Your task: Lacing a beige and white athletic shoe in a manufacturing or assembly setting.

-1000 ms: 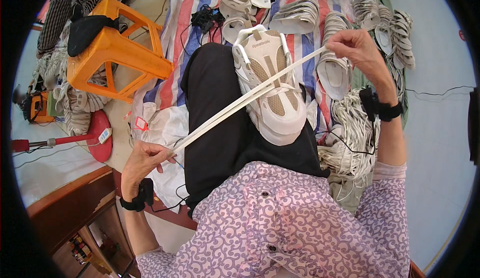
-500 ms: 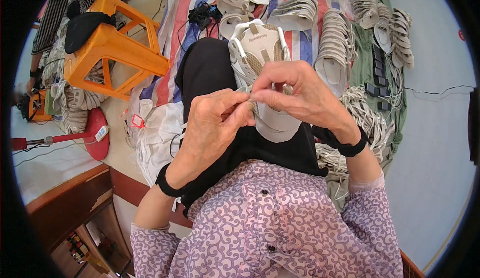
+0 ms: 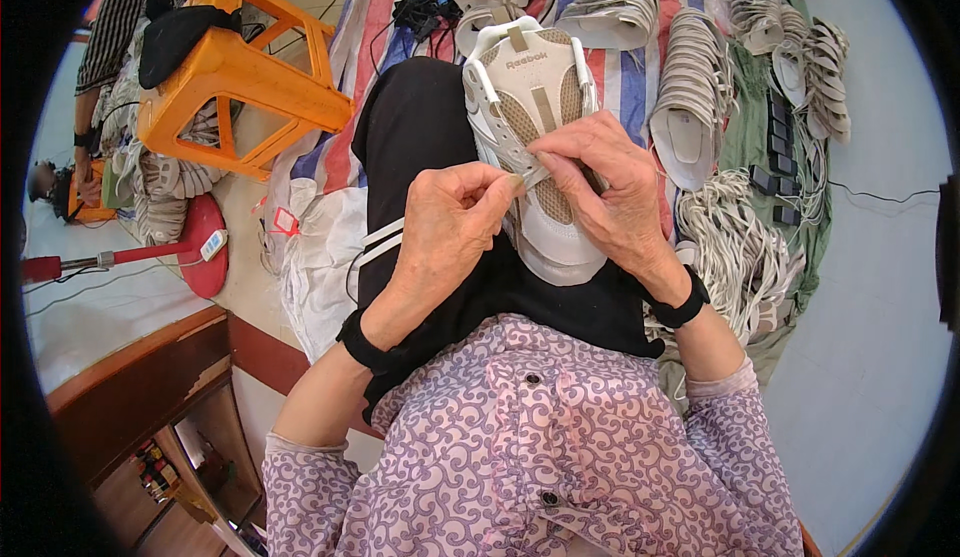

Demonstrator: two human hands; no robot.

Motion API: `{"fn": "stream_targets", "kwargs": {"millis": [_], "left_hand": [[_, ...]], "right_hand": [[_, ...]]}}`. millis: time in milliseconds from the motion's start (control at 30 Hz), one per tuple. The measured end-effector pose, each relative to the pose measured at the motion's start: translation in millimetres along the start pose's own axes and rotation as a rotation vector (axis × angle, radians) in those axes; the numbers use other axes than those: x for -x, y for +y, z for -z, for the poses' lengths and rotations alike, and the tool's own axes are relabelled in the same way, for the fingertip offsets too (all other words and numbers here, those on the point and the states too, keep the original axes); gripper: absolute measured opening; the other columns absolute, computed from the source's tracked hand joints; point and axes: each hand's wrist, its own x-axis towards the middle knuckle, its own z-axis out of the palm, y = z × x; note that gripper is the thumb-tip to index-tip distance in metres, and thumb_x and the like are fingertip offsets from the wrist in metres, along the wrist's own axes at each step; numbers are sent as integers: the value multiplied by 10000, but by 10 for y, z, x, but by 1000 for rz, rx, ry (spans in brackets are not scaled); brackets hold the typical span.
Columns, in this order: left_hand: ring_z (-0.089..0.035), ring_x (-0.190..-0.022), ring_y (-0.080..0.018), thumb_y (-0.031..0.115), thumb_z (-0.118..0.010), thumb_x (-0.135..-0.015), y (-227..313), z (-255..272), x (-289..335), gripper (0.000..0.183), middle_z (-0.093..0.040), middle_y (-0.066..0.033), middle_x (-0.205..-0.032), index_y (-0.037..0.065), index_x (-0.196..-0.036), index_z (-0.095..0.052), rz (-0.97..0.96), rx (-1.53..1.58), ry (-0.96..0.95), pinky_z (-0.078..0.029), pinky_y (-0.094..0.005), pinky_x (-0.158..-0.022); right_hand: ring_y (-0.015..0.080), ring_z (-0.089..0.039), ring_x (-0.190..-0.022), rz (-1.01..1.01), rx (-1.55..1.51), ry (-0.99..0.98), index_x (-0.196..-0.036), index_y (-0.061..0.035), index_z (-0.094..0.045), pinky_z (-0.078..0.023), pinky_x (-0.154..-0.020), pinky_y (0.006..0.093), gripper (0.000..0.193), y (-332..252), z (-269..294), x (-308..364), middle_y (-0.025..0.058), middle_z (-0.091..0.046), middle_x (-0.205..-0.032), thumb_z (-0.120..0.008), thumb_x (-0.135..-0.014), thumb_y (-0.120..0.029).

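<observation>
A white and beige sneaker upper [image 3: 518,75] rests on my black-clad lap, its tongue end pointing away and its rounded toe toward me. My left hand [image 3: 445,222] pinches a pale shoelace [image 3: 524,173] between thumb and forefinger at the shoe's left side. Over the eyelet area, my right hand [image 3: 612,192] also has thumb and forefinger closed on the lace, close to the left fingertips. Fingers hide part of the lace and the shoe's middle. Both wrists wear black bands.
Nested stacks of shoe uppers [image 3: 690,87] lie on a striped sheet beyond and right. White laces [image 3: 740,247] heap at my right, below dark small boxes [image 3: 780,147]. An orange stool [image 3: 225,77] stands left. Another person's striped sleeve [image 3: 112,37] shows at far left.
My right hand has turned and dropped slightly, uncovering more of the shoe's mesh. My left hand has moved a little right. The whole view has shifted slightly.
</observation>
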Motion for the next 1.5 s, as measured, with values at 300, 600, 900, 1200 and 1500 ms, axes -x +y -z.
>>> {"fn": "stream_targets", "kwargs": {"millis": [300, 600, 900, 1200, 1500], "left_hand": [[-522, -460, -104, 141, -687, -898, 11, -107, 64, 213, -577, -27, -572, -36, -783, -663, 15, -140, 156, -407, -267, -442], [-614, -595, -346, 54, -671, -830, 89, -330, 54, 172, -580, -162, -635, 19, -719, -544, -561, -919, 344, -454, -439, -515], [-577, -489, -349, 117, -650, -825, 181, -222, -45, 190, -575, -203, -580, -23, -700, -621, 50, -326, 195, -451, -393, -499], [-613, -586, -419, 129, -651, -819, 121, -294, -53, 214, -592, -221, -608, -12, -664, -608, -381, -926, 278, -474, -505, -558], [-613, -602, -420, 150, -662, -845, 2, -337, 55, 228, -585, -204, -612, 19, -679, -573, -444, -962, 387, -458, -501, -541]], "right_hand": [[219, -631, -826, -12, -87, 67, -945, -19, -722, -482, -746, 314, 141, 1, -58, 69, 76, -704, -874, -695, -818, 37], [228, -618, -798, -1, -134, 110, -931, -16, -718, -478, -724, 312, 143, 27, -94, 82, 78, -694, -859, -711, -797, 35], [303, -637, -811, -56, -250, 167, -874, 5, -699, -493, -735, 384, 79, 99, -113, 147, 126, -664, -805, -700, -801, -26], [286, -642, -810, 25, -250, 191, -899, -5, -715, -505, -740, 360, 99, 78, -116, 195, 107, -680, -828, -713, -803, -27], [258, -646, -815, 23, -264, 185, -942, -23, -730, -517, -736, 345, 121, 53, -162, 200, 96, -689, -836, -714, -823, -37]]}}
